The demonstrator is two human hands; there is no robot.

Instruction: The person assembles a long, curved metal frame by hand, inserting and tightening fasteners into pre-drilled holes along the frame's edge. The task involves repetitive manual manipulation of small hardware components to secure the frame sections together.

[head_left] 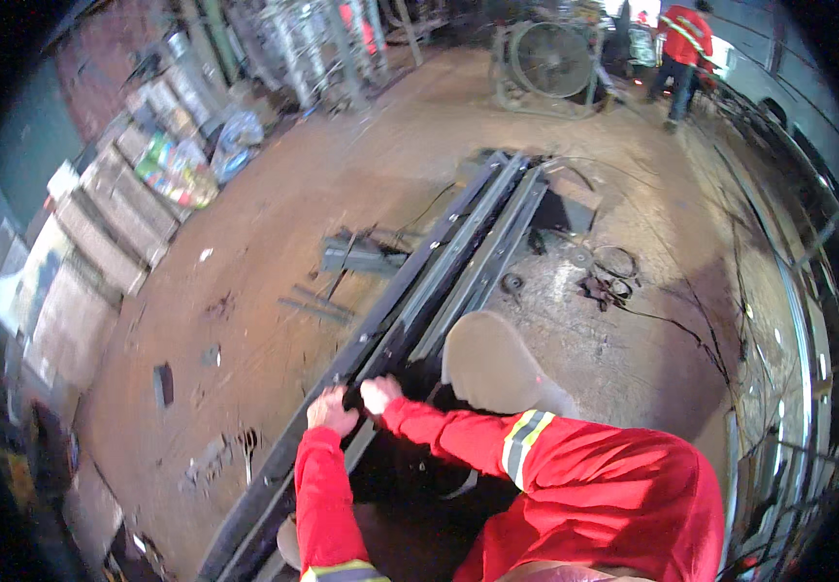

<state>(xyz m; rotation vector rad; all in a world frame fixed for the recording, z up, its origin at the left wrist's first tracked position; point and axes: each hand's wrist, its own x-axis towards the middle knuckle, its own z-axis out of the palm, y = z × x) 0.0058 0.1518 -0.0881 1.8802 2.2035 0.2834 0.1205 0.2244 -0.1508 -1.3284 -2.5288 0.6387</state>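
Long dark metal beams (pixel 392 317) lie side by side on the floor, running from near left to far right beneath my hands. My left hand (pixel 332 411) is closed at the beams, its fingers curled. Just to its right, my right hand (pixel 380 393) is also closed, low over the same beams. Something small and dark sits between the two hands, too blurred to name. What lies inside the fingers is hidden. Beyond my right forearm, my knee (pixel 492 359) stands beside the beams.
Short metal offcuts (pixel 366 255) lie left of the beams. Cables and rings (pixel 613 276) are scattered to the right. Stacked panels (pixel 99 233) line the left wall. A large fan (pixel 550 60) stands far off, with a person in red (pixel 683 44) to its right.
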